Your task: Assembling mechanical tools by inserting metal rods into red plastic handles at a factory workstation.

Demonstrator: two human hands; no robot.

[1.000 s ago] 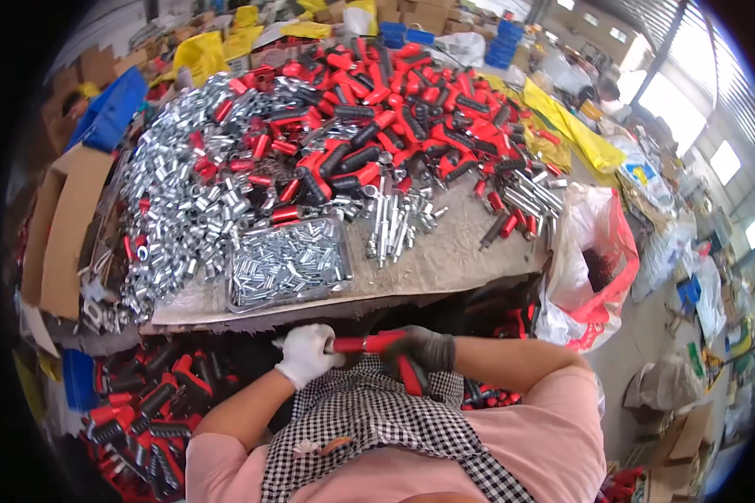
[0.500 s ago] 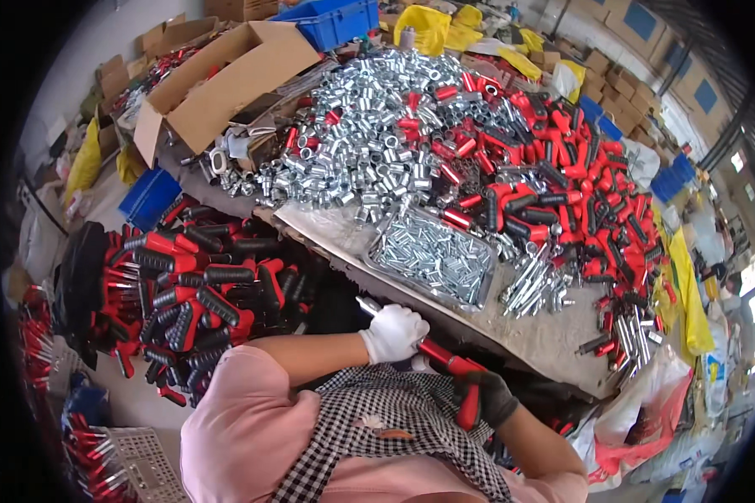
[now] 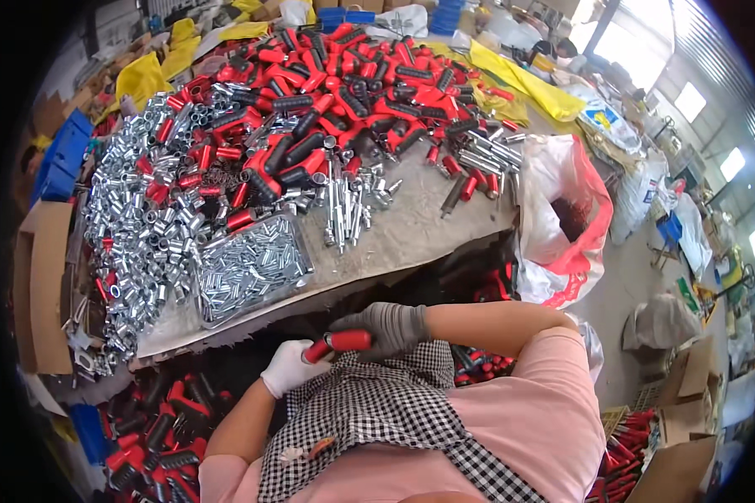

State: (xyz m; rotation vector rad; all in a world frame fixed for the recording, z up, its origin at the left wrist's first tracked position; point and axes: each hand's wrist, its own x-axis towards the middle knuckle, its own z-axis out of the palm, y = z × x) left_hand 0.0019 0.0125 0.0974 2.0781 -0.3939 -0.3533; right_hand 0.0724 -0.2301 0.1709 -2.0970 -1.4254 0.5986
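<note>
My left hand (image 3: pixel 287 369), in a white glove, and my right hand (image 3: pixel 384 325), in a grey glove, meet just below the table's front edge, both closed on one red tool handle (image 3: pixel 337 342). The handle lies across between them, close to my checked apron. On the table (image 3: pixel 411 239) above lie a big heap of red and black handles (image 3: pixel 344 75), a heap of shiny metal sleeves (image 3: pixel 138 226), a clear tray of small metal pins (image 3: pixel 252 268) and a loose group of metal rods (image 3: pixel 348 210).
A white and red sack (image 3: pixel 562 226) stands open at the table's right end. Red and black handles fill the floor at lower left (image 3: pixel 155 427). A cardboard box (image 3: pixel 46 285) sits at the left, blue crates (image 3: pixel 63 155) behind it, yellow bags (image 3: pixel 528 80) at the back.
The view has swung back to the right, so the table heap is centred again. Both hands still hold a red handle between them, now nearer the table's edge.
</note>
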